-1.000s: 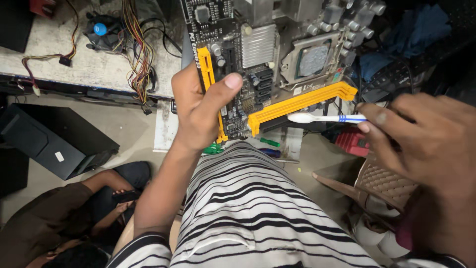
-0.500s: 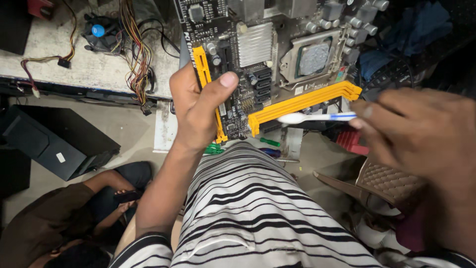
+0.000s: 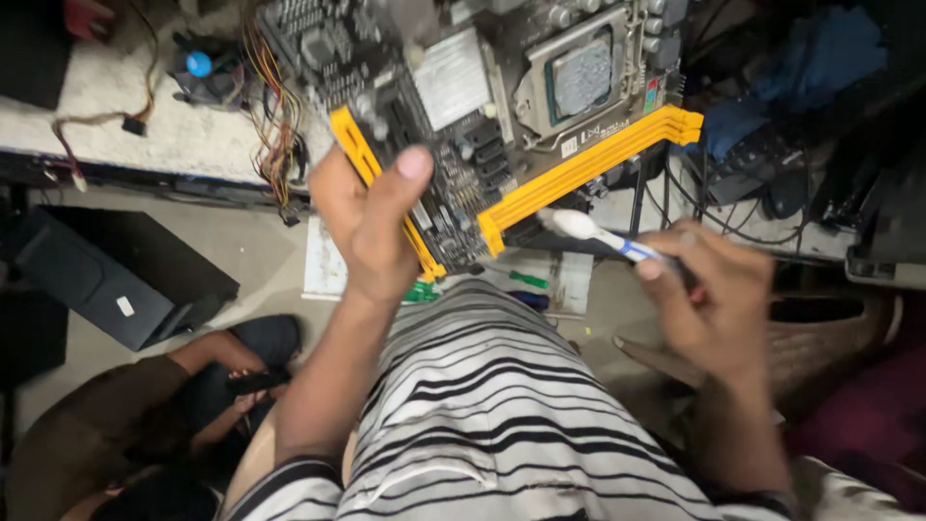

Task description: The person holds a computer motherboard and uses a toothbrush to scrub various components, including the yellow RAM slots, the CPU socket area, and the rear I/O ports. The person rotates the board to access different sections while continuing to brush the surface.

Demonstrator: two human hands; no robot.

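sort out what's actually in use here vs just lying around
In use: left hand gripping the motherboard; right hand holding a toothbrush at its yellow slots.

Lying about: cable bundle, fan cooler, black box, green screwdriver.

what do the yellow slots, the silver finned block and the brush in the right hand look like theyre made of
Yellow slots: likely moulded plastic, with an even opaque colour and a dull sheen.
Silver finned block: probably bare metal such as aluminium, pale grey with fine parallel ridges.
Brush, held in the right hand: seemingly a smooth plastic handle, white and blue; its head is too blurred to judge.
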